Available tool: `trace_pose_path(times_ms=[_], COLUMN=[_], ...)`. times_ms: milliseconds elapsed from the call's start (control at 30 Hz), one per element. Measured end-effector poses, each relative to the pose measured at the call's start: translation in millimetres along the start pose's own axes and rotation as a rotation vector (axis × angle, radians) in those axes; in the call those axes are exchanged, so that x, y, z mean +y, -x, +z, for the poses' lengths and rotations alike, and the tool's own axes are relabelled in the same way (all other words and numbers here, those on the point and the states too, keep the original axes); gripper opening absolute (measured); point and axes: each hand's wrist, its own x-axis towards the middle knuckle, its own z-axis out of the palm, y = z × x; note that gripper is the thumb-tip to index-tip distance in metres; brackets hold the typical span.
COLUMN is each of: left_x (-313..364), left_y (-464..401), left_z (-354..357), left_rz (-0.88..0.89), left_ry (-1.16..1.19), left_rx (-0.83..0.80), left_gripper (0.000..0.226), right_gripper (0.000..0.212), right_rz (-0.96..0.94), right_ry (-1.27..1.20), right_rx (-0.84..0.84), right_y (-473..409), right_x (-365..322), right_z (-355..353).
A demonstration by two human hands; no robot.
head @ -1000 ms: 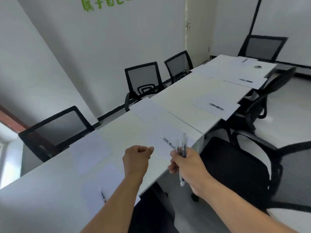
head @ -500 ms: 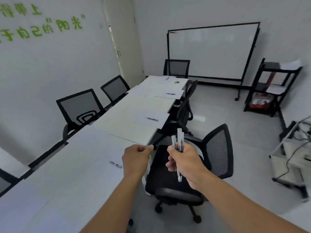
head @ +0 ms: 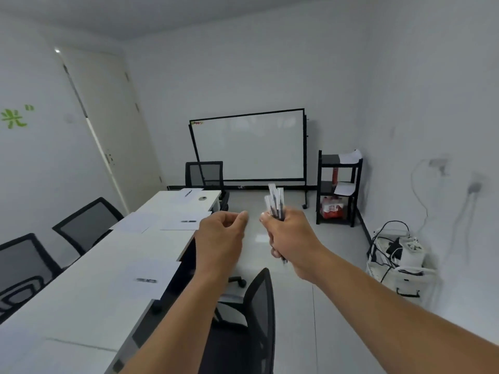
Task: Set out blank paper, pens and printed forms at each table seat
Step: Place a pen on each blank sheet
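1. The right hand (head: 290, 233) has its grip closed round a bundle of pens (head: 276, 202) — slim, clear-barrelled, dark inside, fanning upward out of the fist.
2. The left hand (head: 220, 233), just left of that grip, is loosely curled and holds nothing.
3. Left of and below the grip runs the long, smooth white counter (head: 89, 287) — flat paper sheets (head: 151, 276) lie on it, one with a pen (head: 146, 280) on top.
4. Black mesh chair (head: 259, 314) directly beneath the grip; a whiteboard (head: 248, 147) beyond it.
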Motion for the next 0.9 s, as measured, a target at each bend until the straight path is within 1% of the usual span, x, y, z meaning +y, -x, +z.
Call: trace_pose_path(times_ms=[100,233,400,533,667,767,900], left_x=[26.9,55.5,78.4,79.3,74.1,78.0,87.2], left_y=[-20.9,-49.1,-106.3,-170.4,-264.0,-323.1,-397.2], left_z=[57.8,117.6,172.5,212.6,270.4,304.3,338.4], left_rz=[0.04,0.06,0.062,0.07,0.074,0.048,0.056], left_ry=[0.032,0.034,0.046,0.066,0.107,0.128,0.105], left_rx=[-0.001,-0.02,-0.012,0.008,0.006,-0.008,-0.039], left_gripper=[0.021,0.013,0.011,0.01,0.01,0.013,0.016], right_gripper=[0.023,0.021,0.017,0.019,0.015,0.013,0.011], right_rz=[-0.022,-0.059,-0.093,-0.117,-0.142,-0.106,-0.106], right_ry=[-0.016,-0.041,-0.076,-0.031,0.006,0.001,-0.035], right_rx=[0.048,0.059,0.11,0.145,0.165,0.204,0.199], right_y=[-38.1,-85.7,-159.5,-233.1,-330.2,-391.1,-472.3], right_x=[-6.7,-20.9,-29.7,-33.8,-28.8,-24.9,-22.1], right_z=[-57.3,-113.7,-160.8,-184.3,-207.8,-222.9,-241.9])
